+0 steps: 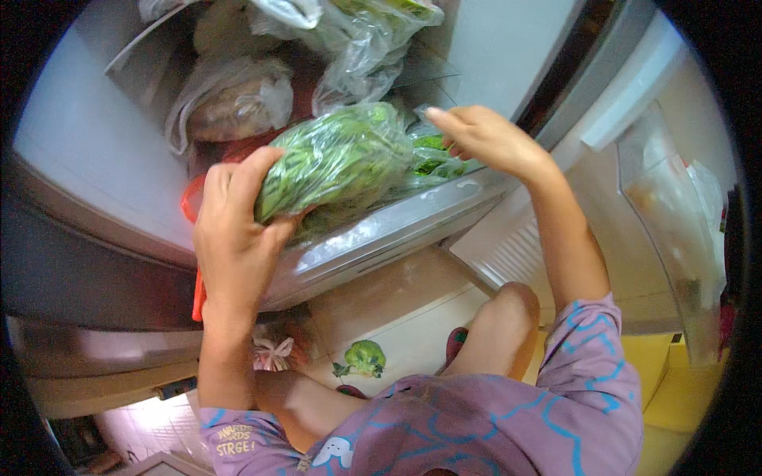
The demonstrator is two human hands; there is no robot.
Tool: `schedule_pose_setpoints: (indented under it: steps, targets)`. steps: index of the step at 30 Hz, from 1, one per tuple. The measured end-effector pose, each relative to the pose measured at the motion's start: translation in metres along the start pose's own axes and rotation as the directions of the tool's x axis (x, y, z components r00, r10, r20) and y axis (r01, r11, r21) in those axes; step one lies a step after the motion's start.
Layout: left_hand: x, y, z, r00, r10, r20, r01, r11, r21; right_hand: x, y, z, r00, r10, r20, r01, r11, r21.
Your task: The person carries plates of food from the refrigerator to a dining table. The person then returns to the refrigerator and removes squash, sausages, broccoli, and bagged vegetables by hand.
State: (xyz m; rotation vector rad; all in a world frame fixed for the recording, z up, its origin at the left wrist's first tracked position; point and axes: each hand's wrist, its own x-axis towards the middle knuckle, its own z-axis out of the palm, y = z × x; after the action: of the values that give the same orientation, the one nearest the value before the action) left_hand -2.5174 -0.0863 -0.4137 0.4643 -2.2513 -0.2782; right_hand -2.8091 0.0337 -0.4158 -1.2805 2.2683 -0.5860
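My left hand grips the near left end of a clear plastic bag of green vegetables above the refrigerator drawer. My right hand is at the drawer's right side, its thumb and fingers closed on a bit of clear plastic film; whether that film belongs to the held bag, I cannot tell. Below my right hand lies more greenery in clear plastic. A red plastic item shows beside my left hand, partly hidden.
Further in are a clear bag with brownish contents and another plastic bag. A head of broccoli lies on the tiled floor near my feet, with a tied plastic bag to its left. The refrigerator door's shelves stand at the right.
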Motion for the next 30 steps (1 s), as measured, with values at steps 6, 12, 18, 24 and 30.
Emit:
schedule_pose_setpoints:
  steps: [6,12,18,24,30]
  targets:
    - [-0.001,0.01,0.012,0.991,0.056,-0.124,-0.058,0.998,-0.011,0.03,-0.022,0.017,0.941,0.074,0.33,-0.251,0.806,0.536]
    - [-0.006,0.057,0.024,0.951,0.238,-0.199,-0.217,0.969,0.12,0.034,-0.025,0.024,0.93,-0.285,0.233,-0.081,0.459,0.885]
    - [-0.008,0.105,0.065,0.954,0.298,-0.021,-0.297,0.954,0.035,0.067,0.02,-0.006,0.987,-0.148,-0.063,0.157,0.799,0.581]
    - [0.017,0.106,0.091,0.966,0.254,-0.057,-0.26,0.948,-0.184,-0.013,-0.015,-0.046,0.856,-0.326,-0.401,0.214,0.93,-0.299]
    - [0.024,0.097,0.081,0.965,0.232,0.119,-0.174,0.914,-0.365,-0.09,-0.038,-0.018,0.77,-0.423,-0.477,0.329,0.905,-0.271]
